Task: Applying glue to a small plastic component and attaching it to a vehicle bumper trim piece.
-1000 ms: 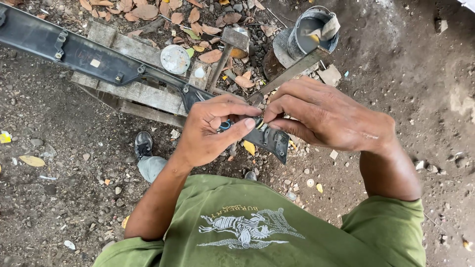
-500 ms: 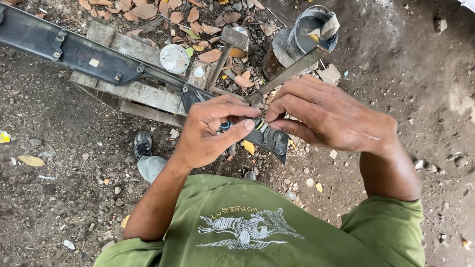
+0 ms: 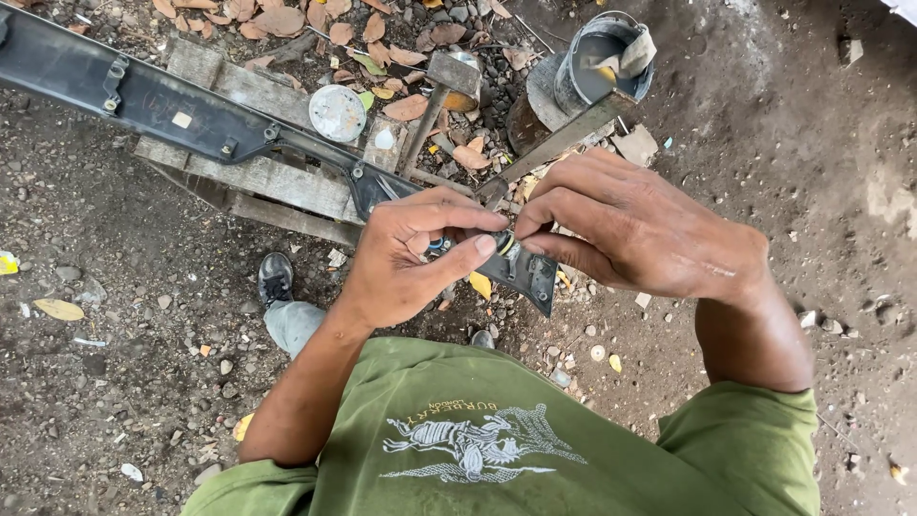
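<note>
I held my left hand (image 3: 411, 253) and right hand (image 3: 630, 225) close together over the near end of the long black plastic trim panel (image 3: 191, 110), which ran from the far left across a weathered wooden pallet (image 3: 277, 182) to a pointed tip just under my fingers. Between the thumb and forefinger of both hands I pinched a small round black fastener with a yellowish edge (image 3: 503, 244); both hands were closed on it, fingertips almost touching. Compared with a second earlier almost nothing had shifted: the same grip, the same spot above the panel's tip, only my fingers had turned slightly. I judged the small part was still being worked, not yet seated or freed. Behind the pallet a hammer with a wooden handle (image 3: 430, 105) lay among dry leaves, near a round silvery lid (image 3: 336, 113) and a grey metal can (image 3: 602, 62).
</note>
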